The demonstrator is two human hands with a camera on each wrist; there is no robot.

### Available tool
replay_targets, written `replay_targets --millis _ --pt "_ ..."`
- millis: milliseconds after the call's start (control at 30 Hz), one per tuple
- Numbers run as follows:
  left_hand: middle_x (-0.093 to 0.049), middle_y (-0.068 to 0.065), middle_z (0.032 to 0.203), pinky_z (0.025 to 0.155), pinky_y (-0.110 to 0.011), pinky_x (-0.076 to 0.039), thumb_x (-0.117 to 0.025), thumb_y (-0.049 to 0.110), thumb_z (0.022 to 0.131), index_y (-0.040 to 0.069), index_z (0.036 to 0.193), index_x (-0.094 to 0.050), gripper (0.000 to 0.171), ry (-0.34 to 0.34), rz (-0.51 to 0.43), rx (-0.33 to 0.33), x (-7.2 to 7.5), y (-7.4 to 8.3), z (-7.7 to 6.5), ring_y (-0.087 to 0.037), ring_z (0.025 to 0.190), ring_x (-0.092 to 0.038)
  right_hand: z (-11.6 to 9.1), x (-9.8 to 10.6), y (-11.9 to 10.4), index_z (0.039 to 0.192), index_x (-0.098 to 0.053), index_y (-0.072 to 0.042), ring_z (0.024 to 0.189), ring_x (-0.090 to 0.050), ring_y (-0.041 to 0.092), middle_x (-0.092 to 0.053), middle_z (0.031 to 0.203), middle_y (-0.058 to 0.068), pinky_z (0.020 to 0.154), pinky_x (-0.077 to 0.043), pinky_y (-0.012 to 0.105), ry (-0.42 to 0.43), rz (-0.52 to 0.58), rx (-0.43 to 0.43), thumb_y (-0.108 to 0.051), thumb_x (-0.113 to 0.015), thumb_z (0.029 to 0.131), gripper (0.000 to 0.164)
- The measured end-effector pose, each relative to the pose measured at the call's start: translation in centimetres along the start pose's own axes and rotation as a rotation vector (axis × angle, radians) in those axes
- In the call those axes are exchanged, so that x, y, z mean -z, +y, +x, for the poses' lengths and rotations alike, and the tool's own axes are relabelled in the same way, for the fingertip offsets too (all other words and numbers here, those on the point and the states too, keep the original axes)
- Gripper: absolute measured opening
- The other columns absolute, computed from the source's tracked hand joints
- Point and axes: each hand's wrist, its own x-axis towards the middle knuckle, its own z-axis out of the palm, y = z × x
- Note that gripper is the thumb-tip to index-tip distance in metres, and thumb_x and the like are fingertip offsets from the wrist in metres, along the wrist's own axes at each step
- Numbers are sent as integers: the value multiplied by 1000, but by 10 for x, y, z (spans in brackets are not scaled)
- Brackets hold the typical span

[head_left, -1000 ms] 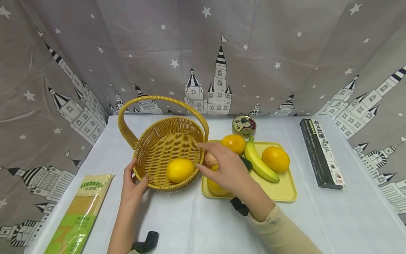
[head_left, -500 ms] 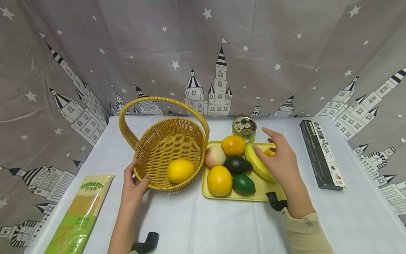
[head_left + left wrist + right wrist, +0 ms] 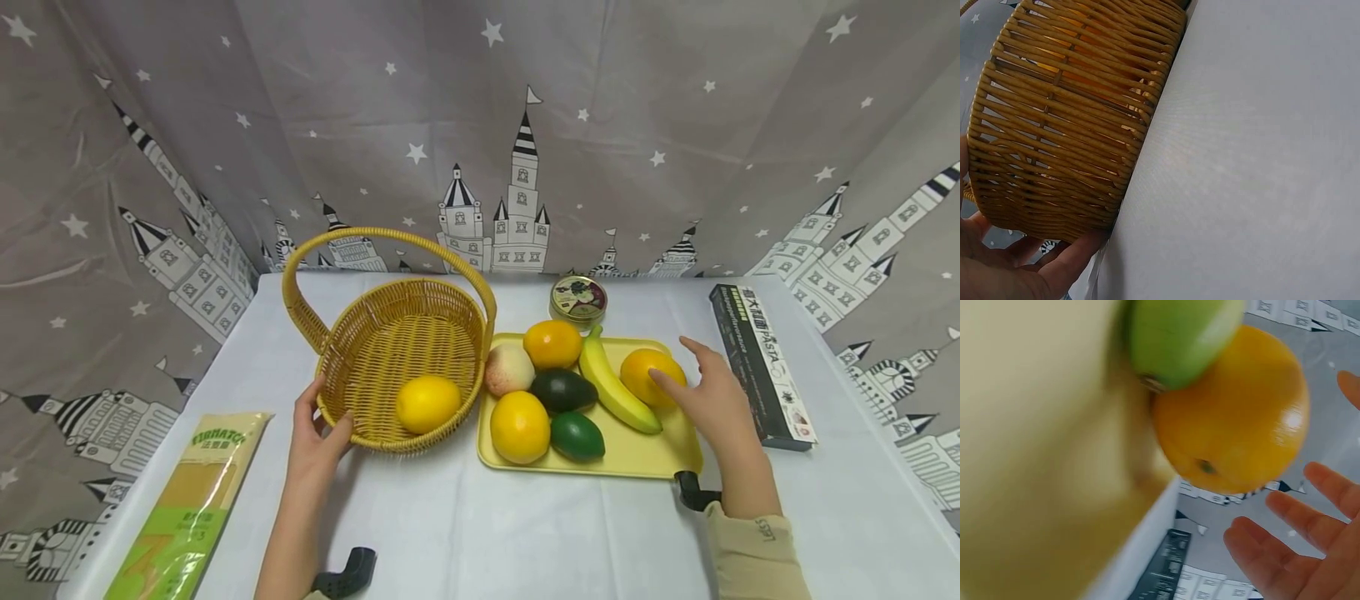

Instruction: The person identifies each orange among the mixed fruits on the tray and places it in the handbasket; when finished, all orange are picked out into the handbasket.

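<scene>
My left hand grips the near left rim of a yellow wicker basket, thumb over the rim and fingers outside. In the left wrist view those fingers lie against the woven wall. A lemon sits inside the basket. At the right end of a yellow tray, my right hand is spread beside an orange, its thumb overlapping the fruit in the head view. The right wrist view shows the same orange against the banana tip, with fingers apart from it.
The tray also carries a banana, a peach, a dark avocado, a green fruit and two more yellow-orange fruits. Behind it stands a round tin. A pasta box lies right, a pasta bag left.
My right hand has moved right, from beside the basket across the tray to the orange at its right end. The left hand and basket have stayed put.
</scene>
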Motion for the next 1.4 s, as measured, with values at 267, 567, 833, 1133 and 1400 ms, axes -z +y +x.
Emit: replay_targets --millis 267,567,833,1133,1400 --pt "-13 -13 157 79 -16 -51 -50 8 96 27 156 -11 74 -21 4 -4 0 -2 2 -35 138 -28 1 -11 10 150 -27 -1 121 -41 50 -32 145 32 97 -36 64 -71 17 9 -55 -60 88 88" --pt "-13 -13 156 77 -15 -51 -51 8 96 26 156 -11 74 -25 0 -13 0 -1 0 -36 136 -30 -3 -18 10 149 -26 1 121 -41 45 -36 142 30 99 -34 62 -87 78 -10 -52 -63 87 90" --pt "-12 -12 157 82 -21 -52 -51 9 97 28 156 -10 74 -25 20 4 0 -1 1 -34 138 -29 -3 -19 9 147 -30 2 118 -44 44 -39 139 30 97 -37 61 -60 83 -19 -50 -66 86 88" --pt "-12 -11 157 80 -18 -52 -50 9 97 28 156 -10 73 -27 8 -1 2 0 1 -34 137 -30 -3 -20 9 145 -35 2 115 -46 44 -42 137 29 96 -39 60 -25 92 -13 -49 -69 84 86" --pt "-11 -11 158 84 -23 -51 -50 10 97 28 156 -10 73 -27 16 -1 2 1 0 -33 138 -28 -2 -21 10 144 -36 2 114 -46 43 -43 136 29 95 -39 59 -11 93 -18 -51 -69 83 88"
